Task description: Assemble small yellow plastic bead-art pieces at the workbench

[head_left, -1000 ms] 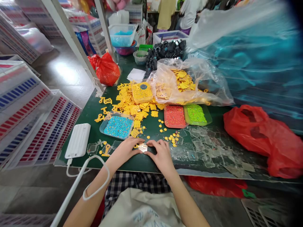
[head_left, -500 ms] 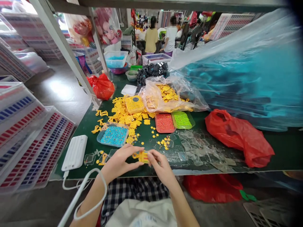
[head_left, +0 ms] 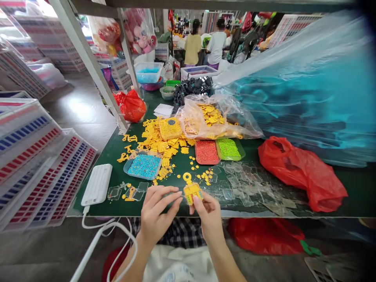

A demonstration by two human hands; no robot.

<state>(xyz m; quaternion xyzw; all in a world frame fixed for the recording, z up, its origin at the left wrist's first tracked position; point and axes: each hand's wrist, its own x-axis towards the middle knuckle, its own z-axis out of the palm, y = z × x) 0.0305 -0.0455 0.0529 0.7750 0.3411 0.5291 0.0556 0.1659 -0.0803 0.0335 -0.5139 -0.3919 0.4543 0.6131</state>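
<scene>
Yellow plastic tag point(head_left: 192, 192), its round loop pointing upward, is grasped at the lower edge by the right hand point(head_left: 208, 220) and held above the green work table point(head_left: 111, 166). The left hand point(head_left: 155, 214) is kept open, its fingers point(head_left: 172, 194) extended just beside the tag at 9 o'clock, with no grip applied. With 12 o'clock set straight ahead of the hands, a blue bead tray point(head_left: 143, 165) is placed at 11 o'clock, backed by loose yellow pieces point(head_left: 160, 143). Red point(head_left: 207, 152) and green bead trays point(head_left: 229, 149) are located at 1 o'clock. Clear acrylic pieces point(head_left: 243, 184) are spread at 3 o'clock, and a white power bank point(head_left: 96, 185) lies at 9 o'clock.
</scene>
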